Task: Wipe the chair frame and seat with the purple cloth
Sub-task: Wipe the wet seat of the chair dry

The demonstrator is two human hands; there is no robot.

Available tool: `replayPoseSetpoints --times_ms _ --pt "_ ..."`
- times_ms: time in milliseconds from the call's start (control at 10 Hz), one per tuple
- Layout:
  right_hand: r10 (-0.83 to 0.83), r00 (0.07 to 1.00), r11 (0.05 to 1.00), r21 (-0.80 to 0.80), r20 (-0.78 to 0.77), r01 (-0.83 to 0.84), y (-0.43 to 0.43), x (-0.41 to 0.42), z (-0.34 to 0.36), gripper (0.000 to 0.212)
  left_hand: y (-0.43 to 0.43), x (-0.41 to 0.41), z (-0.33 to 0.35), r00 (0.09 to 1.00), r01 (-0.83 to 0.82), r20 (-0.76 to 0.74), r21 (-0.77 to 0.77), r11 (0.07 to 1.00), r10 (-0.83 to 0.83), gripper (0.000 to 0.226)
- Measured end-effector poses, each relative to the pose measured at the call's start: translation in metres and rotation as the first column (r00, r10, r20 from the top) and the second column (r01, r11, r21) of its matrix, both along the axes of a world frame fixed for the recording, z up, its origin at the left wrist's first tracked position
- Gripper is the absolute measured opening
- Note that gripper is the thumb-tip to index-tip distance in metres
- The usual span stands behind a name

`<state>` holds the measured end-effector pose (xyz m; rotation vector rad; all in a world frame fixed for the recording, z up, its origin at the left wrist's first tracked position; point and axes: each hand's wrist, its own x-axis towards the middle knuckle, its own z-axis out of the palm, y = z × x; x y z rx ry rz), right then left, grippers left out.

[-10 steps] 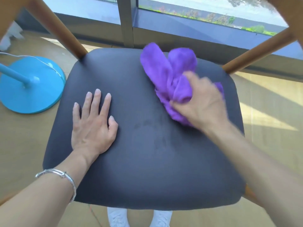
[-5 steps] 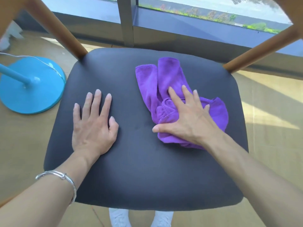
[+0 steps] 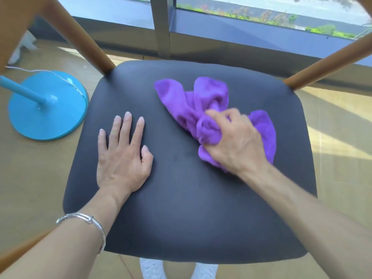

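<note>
Right hand (image 3: pixel 237 143) was pressing flat a moment ago, now its fingers are curling up and bunching the cloth (image 3: pixel 181 101) on the seat's (image 3: pixel 181 218) far right side. Left hand (image 3: pixel 122 156) is lying open on the seat, bracing it. Looks like the seat wiping is still going on, with the frame probably next.

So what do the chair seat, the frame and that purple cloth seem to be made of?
The seat: probably leather or vinyl over padding; smooth, matte black, faint sheen, rounded edges. The frame: looks like wood, warm brown with a satin finish, rounded bars. The purple cloth: likely microfibre or terry; fuzzy nap, soft bunched folds.
</note>
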<state>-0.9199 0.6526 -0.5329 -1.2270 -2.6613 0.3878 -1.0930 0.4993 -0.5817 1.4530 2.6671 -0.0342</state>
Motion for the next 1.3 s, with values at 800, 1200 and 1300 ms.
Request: replayPoseSetpoints --times_ms 800,1200,1300 --pt "-0.060 0.998 0.989 -0.132 0.004 0.060 0.017 -0.021 0.039 0.032 0.002 -0.001 0.001 1.000 -0.001 0.015 0.001 1.000 0.001 0.066" --pt "0.087 0.991 0.996 0.000 0.103 -0.088 -0.029 0.009 0.002 0.031 0.000 0.001 0.001 1.000 0.003 0.010 0.003 1.000 -0.003 0.065" --pt "0.144 0.983 0.986 -0.099 0.112 -0.134 -0.077 0.040 0.006 0.042 0.001 0.002 0.001 1.000 0.002 0.012 0.005 1.000 -0.002 0.065"
